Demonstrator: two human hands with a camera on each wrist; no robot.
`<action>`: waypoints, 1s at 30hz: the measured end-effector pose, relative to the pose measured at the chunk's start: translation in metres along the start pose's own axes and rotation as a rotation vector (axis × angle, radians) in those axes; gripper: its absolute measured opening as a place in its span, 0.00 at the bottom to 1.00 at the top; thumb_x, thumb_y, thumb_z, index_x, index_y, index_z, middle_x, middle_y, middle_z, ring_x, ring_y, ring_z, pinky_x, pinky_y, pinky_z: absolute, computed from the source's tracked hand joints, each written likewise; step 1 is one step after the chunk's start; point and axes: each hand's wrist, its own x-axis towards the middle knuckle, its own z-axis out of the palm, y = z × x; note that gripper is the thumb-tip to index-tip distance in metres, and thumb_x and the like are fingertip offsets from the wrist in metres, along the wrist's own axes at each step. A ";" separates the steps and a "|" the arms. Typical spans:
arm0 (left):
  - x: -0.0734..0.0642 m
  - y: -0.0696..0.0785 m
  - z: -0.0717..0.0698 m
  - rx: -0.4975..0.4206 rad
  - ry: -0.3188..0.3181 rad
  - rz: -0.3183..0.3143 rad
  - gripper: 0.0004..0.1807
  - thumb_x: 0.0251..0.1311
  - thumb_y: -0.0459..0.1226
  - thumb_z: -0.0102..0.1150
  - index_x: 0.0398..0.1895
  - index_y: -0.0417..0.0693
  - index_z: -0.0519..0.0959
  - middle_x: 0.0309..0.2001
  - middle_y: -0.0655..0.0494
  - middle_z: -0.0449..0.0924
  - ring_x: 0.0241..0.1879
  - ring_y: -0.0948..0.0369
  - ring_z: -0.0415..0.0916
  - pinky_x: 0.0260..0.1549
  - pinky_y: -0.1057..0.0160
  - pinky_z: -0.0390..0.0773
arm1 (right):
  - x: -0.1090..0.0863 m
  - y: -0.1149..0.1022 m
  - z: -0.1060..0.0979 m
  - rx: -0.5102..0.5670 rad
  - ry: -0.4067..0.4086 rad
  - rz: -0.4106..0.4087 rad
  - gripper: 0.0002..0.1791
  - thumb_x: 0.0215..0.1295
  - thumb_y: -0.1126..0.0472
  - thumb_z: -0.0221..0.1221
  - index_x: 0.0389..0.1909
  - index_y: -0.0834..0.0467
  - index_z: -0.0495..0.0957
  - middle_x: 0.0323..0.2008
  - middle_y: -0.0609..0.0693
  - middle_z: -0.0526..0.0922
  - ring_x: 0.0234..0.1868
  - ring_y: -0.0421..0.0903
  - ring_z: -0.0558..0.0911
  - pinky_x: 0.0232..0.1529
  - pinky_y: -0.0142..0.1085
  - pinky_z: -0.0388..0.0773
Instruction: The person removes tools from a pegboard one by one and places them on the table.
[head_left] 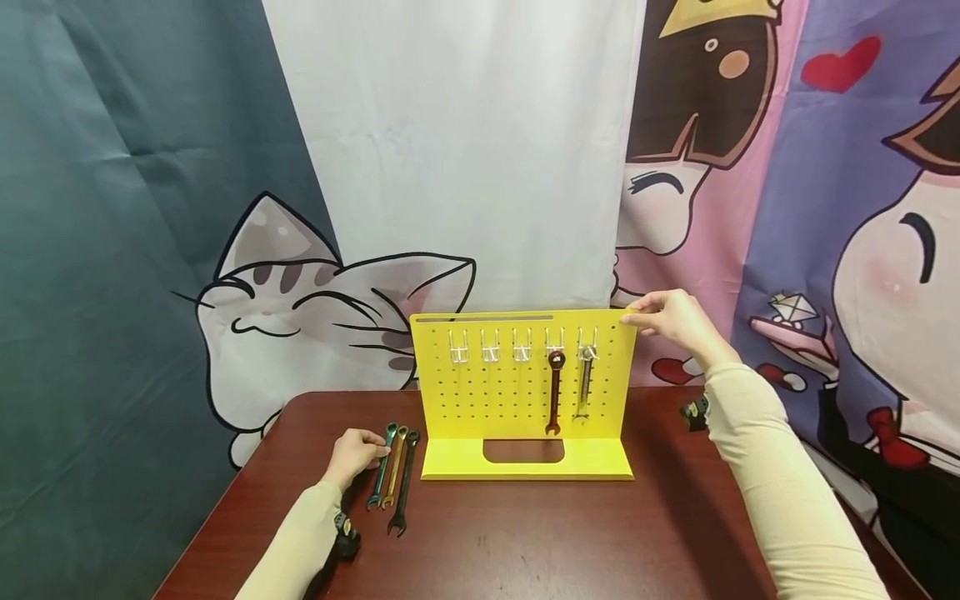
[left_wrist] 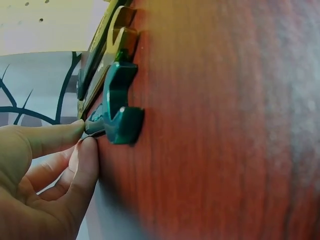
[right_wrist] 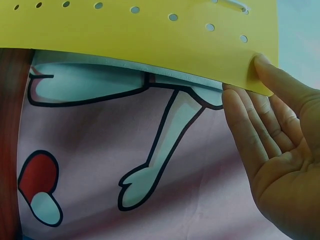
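Observation:
My left hand (head_left: 354, 457) pinches a teal combination wrench (head_left: 378, 479) between thumb and fingers, at the left of the table. In the left wrist view, the open end of this wrench (left_wrist: 116, 95) points toward the camera. Beside it lie a gold wrench (head_left: 394, 471) and a longer black wrench (head_left: 403, 487). With thumb in front and fingers behind, my right hand (head_left: 678, 323) grips the top right corner of a yellow pegboard (head_left: 617, 367). A red wrench (head_left: 555, 392) and a silver wrench (head_left: 586, 383) hang from its two rightmost hooks.
Three more hooks, among them the leftmost hook (head_left: 458, 348), carry nothing. The pegboard stands upright on a yellow base (head_left: 450, 460) upon the reddish-brown table (head_left: 525, 542). A printed cartoon curtain (head_left: 480, 150) hangs behind.

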 end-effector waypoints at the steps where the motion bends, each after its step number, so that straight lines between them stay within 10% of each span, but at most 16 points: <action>1: 0.000 -0.001 0.000 -0.004 0.001 -0.001 0.09 0.60 0.27 0.65 0.41 0.27 0.83 0.41 0.38 0.82 0.31 0.53 0.84 0.32 0.57 0.86 | 0.000 0.000 0.000 0.002 0.000 0.000 0.21 0.63 0.50 0.70 0.47 0.64 0.85 0.42 0.59 0.88 0.32 0.46 0.89 0.51 0.53 0.81; 30: -0.006 0.039 0.009 0.019 -0.061 0.176 0.11 0.64 0.35 0.67 0.47 0.40 0.85 0.45 0.50 0.85 0.42 0.53 0.82 0.43 0.51 0.81 | -0.002 0.000 0.001 0.014 0.000 0.002 0.21 0.63 0.51 0.70 0.47 0.64 0.85 0.42 0.59 0.88 0.33 0.47 0.89 0.49 0.52 0.83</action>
